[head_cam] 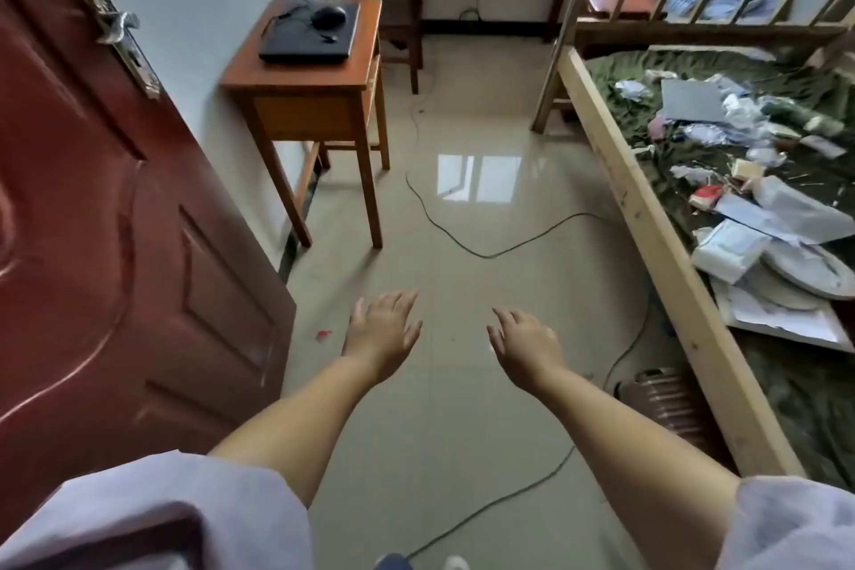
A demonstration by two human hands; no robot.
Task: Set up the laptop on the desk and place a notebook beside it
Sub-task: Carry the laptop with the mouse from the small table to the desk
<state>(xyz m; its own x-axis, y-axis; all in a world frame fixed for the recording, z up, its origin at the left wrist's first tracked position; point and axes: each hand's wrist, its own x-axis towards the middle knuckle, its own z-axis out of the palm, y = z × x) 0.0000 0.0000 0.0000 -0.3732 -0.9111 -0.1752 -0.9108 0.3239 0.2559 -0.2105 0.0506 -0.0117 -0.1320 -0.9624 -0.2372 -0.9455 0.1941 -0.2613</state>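
Red-brown door stands to the left of my hands. Far ahead of my left hand sits a small wooden desk with the shut black laptop on top and a mouse on its lid. My right hand is beside the left. Both are spread wide and hold nothing. A messy bed is to the right.

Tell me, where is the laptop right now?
The closed black laptop lies on the small wooden desk against the left wall, beyond the open door, with a black mouse resting on its lid, far ahead of both empty hands.
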